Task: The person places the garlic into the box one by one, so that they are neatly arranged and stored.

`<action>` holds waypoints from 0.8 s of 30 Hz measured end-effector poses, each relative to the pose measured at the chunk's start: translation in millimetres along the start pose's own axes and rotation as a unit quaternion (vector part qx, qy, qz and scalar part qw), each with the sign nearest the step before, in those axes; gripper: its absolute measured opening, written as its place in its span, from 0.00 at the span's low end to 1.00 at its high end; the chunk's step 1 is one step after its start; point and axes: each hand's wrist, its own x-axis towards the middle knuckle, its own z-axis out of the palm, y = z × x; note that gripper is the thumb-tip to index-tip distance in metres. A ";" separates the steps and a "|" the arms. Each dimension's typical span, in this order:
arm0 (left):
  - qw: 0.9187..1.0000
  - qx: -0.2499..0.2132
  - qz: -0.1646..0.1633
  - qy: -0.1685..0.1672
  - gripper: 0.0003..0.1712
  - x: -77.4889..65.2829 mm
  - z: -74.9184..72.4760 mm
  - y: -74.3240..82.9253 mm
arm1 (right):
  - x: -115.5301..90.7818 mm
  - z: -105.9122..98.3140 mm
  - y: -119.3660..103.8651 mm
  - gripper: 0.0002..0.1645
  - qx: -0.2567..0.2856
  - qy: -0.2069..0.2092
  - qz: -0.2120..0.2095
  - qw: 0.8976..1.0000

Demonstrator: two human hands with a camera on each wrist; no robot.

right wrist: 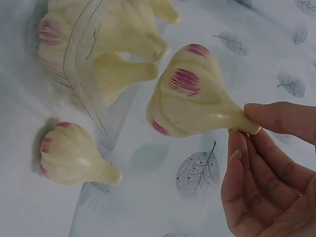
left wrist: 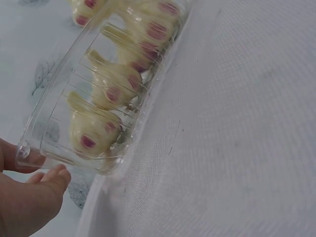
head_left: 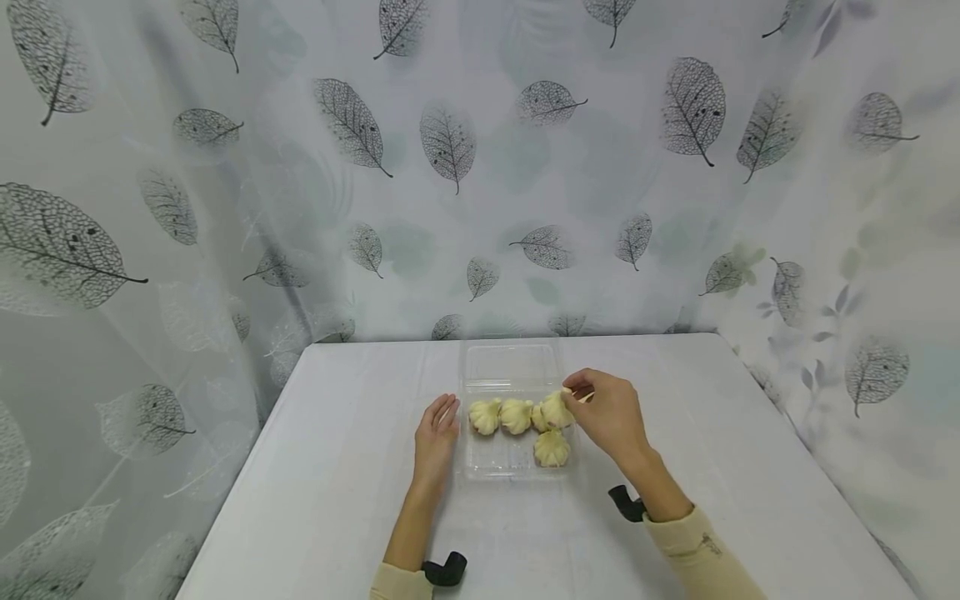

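Observation:
My right hand (head_left: 611, 412) pinches a garlic bulb (right wrist: 185, 96) by its stem between thumb and fingertips. It is held up over the right side of a clear plastic box (head_left: 495, 467). Several more pale garlic bulbs (head_left: 516, 416) with purple patches sit inside, most of them in a row across the middle and one bulb (head_left: 552, 449) nearer the front. Another loose bulb (right wrist: 74, 155) lies outside the box in the right wrist view. Along the box's left wall, my left hand (head_left: 437, 442) rests with fairly straight fingers, its fingertips at the corner in the left wrist view.
The box's clear lid (head_left: 512, 362) lies folded back toward the far table edge. Everything stands on a white-covered table (head_left: 360, 433). A leaf-printed curtain (head_left: 495, 167) hangs behind and at both sides. Black wrist mounts (head_left: 446, 569) sit by both sleeves.

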 end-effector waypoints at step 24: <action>1.000 -0.001 0.001 0.003 0.32 0.2 0.4 1.0 | -3.6 16.1 -12.6 0.07 0.023 -0.015 -0.012 1.000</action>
